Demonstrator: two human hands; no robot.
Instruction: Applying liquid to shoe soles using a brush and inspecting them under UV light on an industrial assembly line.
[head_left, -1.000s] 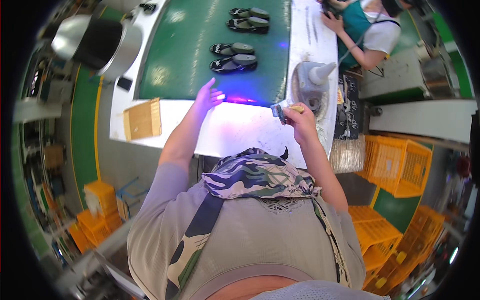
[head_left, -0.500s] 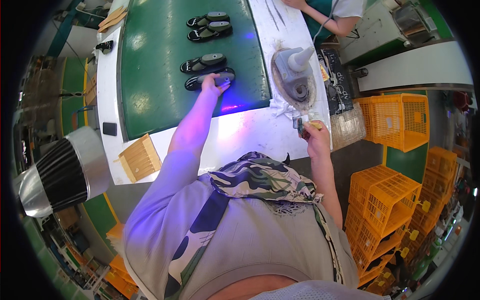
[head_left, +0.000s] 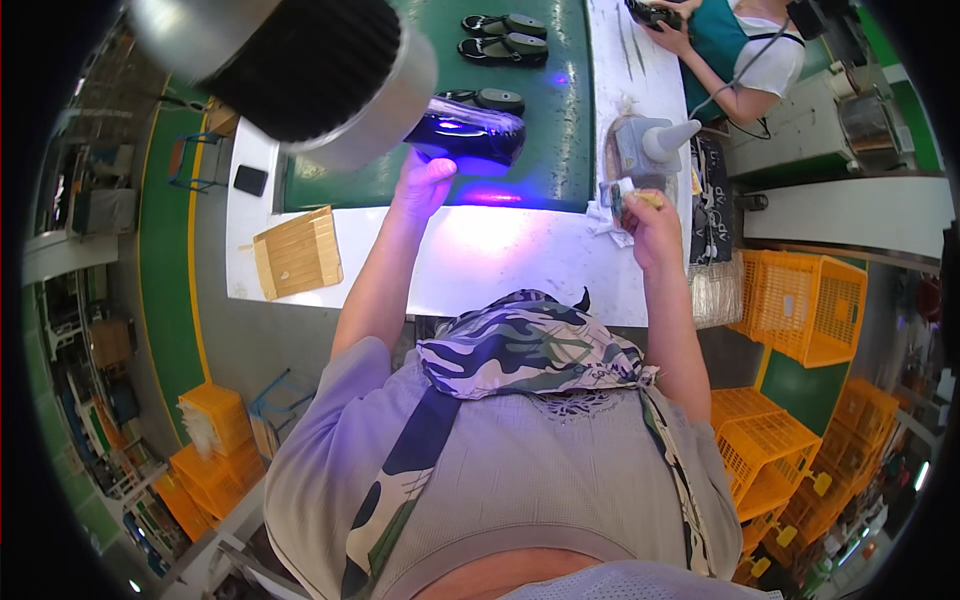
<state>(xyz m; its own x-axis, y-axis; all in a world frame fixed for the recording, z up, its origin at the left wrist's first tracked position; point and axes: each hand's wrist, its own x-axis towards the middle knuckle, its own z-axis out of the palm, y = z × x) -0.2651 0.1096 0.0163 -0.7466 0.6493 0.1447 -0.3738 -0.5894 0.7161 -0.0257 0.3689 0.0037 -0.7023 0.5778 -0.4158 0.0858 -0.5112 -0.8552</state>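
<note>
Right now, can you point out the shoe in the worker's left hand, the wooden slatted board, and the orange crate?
dark shoe (head_left: 470, 130), head view, on its glossy upper.
wooden slatted board (head_left: 297, 252), head view, middle of its slats.
orange crate (head_left: 810, 305), head view, on its side wall.

shoe (head_left: 468, 130) on belt (head_left: 560, 150) | board (head_left: 296, 252) left (on table (head_left: 500, 260))

Left hand (head_left: 424, 183) on dark shoe (head_left: 468, 130), right hand (head_left: 645, 215) around brush (head_left: 622, 194).
</note>
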